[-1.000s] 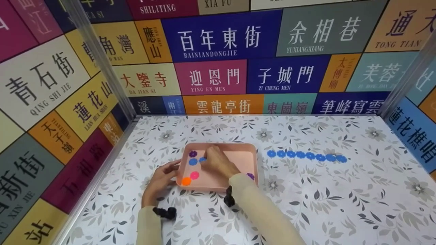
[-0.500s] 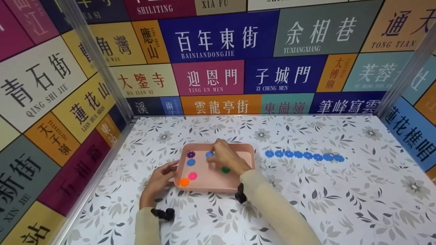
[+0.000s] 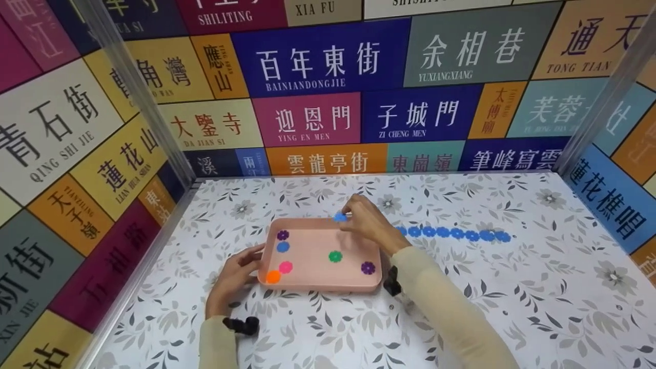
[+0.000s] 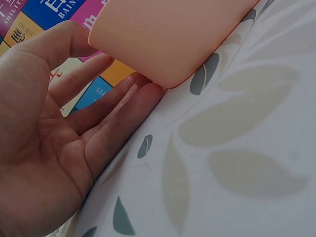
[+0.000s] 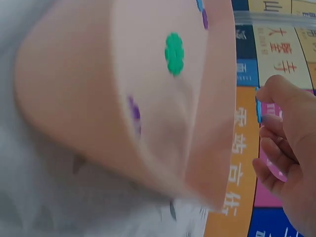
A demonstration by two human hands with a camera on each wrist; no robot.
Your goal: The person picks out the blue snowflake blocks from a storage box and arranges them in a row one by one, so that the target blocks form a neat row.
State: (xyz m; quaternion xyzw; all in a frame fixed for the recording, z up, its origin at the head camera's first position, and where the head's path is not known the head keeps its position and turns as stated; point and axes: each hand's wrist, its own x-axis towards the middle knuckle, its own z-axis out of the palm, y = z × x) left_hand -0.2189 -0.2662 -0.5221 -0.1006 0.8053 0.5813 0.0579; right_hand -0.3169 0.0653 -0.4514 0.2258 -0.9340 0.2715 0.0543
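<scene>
My right hand [image 3: 370,219] pinches a blue flower-shaped plastic disc [image 3: 340,217] between thumb and fingertips, above the far rim of a pink tray [image 3: 320,288]. The right wrist view shows that blue disc [image 5: 258,108] edge-on, raised clear of the tray. With fairly straight fingers, my left hand [image 3: 233,277] touches the tray's left side; in the left wrist view its fingertips [image 4: 153,91] meet the tray's lower corner. Inside the tray lie a green disc [image 3: 335,256], a pink disc [image 3: 285,267], an orange disc [image 3: 273,277], another blue disc [image 3: 283,247] and two purple discs [image 3: 368,268].
Right of the tray, a row of joined blue discs [image 3: 457,233] lies on the floral-patterned table [image 3: 533,287]; my right hand and wrist hide its left end. Printed panels [image 3: 328,61] wall in the back and sides.
My right hand has lifted the blue disc out of the tray, moving right and towards the far rim. The green disc and right-hand purple disc are uncovered. My left hand stays at the tray.
</scene>
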